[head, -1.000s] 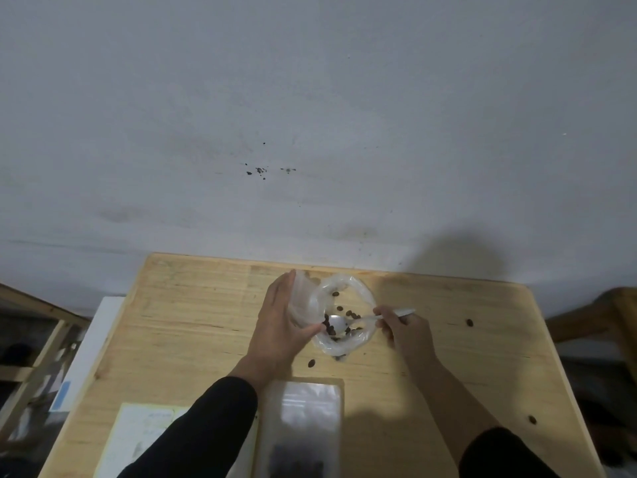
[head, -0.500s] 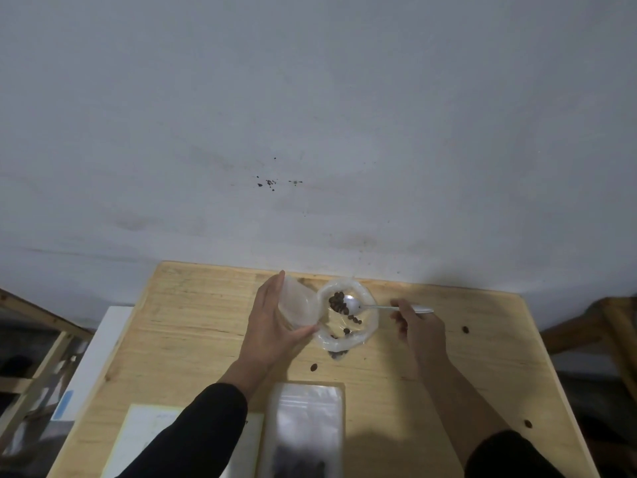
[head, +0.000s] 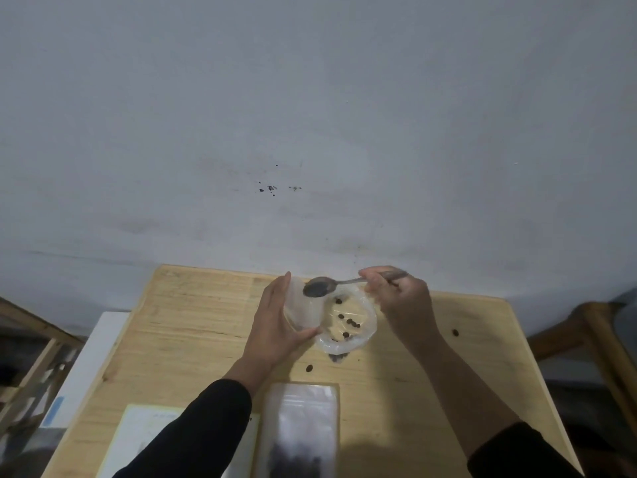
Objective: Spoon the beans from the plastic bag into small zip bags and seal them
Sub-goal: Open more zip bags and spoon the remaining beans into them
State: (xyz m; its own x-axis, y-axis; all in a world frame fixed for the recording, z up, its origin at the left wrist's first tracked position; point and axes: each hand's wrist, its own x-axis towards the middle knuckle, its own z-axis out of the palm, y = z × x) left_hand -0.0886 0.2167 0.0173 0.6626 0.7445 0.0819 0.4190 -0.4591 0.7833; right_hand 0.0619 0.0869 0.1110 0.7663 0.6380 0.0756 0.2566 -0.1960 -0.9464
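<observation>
The spoon (head: pixel 319 286) has risen out of the bag (head: pixel 348 320) to its 11 o'clock, over the zip bag (head: pixel 300 307) — the tipping comes next. The right hand (head: pixel 400 298) pinches the handle; the left hand (head: pixel 275 326) grips the zip bag. A few beans (head: pixel 349 321) remain.

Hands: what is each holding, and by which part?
Right hand pinches the spoon by its handle end. Left hand grips the small zip bag by its side.

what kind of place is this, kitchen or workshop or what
Hard to say; probably a plain home or workroom corner. A small bare wooden table stands against a stained grey wall, with wooden furniture beside it.
</observation>
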